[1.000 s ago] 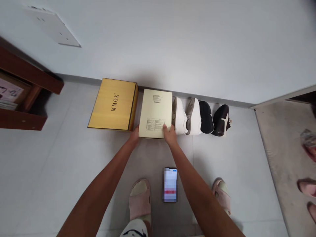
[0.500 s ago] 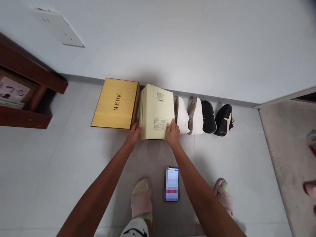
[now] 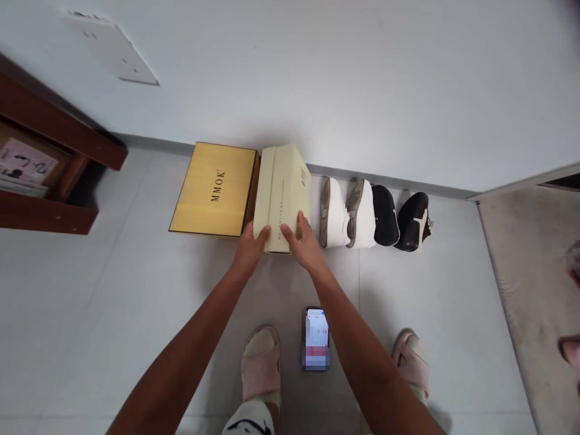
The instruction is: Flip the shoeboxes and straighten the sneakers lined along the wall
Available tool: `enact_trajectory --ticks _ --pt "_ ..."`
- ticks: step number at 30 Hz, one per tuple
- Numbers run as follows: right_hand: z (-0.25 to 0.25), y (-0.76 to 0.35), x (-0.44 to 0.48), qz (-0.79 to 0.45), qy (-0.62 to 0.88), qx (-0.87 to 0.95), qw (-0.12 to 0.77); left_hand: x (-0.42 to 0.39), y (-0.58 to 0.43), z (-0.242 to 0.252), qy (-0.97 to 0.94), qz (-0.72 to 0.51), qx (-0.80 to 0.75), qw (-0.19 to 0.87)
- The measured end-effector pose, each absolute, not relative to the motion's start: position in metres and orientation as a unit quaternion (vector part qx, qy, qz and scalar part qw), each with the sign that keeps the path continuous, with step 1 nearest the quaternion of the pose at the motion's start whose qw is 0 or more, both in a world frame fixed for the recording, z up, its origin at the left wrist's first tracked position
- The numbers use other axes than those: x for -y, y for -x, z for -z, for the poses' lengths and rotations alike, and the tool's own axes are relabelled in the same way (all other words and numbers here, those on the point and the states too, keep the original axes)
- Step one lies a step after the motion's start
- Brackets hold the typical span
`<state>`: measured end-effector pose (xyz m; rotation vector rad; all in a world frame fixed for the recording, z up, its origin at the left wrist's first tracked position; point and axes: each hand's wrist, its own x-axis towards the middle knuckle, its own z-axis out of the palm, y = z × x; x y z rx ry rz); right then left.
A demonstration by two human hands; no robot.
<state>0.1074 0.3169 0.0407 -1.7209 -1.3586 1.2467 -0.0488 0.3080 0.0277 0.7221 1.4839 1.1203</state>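
A pale cream shoebox [image 3: 277, 181] with printed text stands tilted between both my hands, its lid on the left side. My left hand [image 3: 252, 244] grips the near left edge, thumb on the printed face. On the near right edge my right hand [image 3: 304, 240] is closed, with its thumb over the same face and fingers along the side. Just left of it lies a gold shoebox [image 3: 211, 193] marked MMOK, close against the cream one. To the right a pair of white shoes [image 3: 335, 211] rests on its side by the wall.
Right of the white shoes are a black shoe [image 3: 385, 214] and a dark brown shoe [image 3: 413, 220]. A phone [image 3: 316, 338] lies on the floor between my feet in pink slippers [image 3: 261, 365]. Dark red wooden furniture [image 3: 49, 214] stands at the left, and a doorway edge is at the right.
The cream shoebox has turned over toward the right, so its printed long side now faces up. My right hand has moved left with it, and both thumbs now lie on that side.
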Motion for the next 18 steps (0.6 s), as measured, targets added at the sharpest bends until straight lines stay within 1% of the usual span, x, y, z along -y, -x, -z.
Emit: enact_trajectory --ticks 5,13,18 --pt "-0.037 -0.109 -0.320 -0.484 0.632 0.499 0.342 -0.307 0.042 -0.033 -0.340 -0.466 -0.632 0.517" --pt "-0.026 -0.122 -0.320 -0.484 0.636 0.487 0.352 -0.315 0.033 -0.020 -0.336 -0.463 -0.626 0.530" --pt "-0.019 -0.125 -0.319 -0.488 0.619 0.490 0.373 -0.324 0.032 -0.009 -0.302 -0.487 -0.580 0.579"
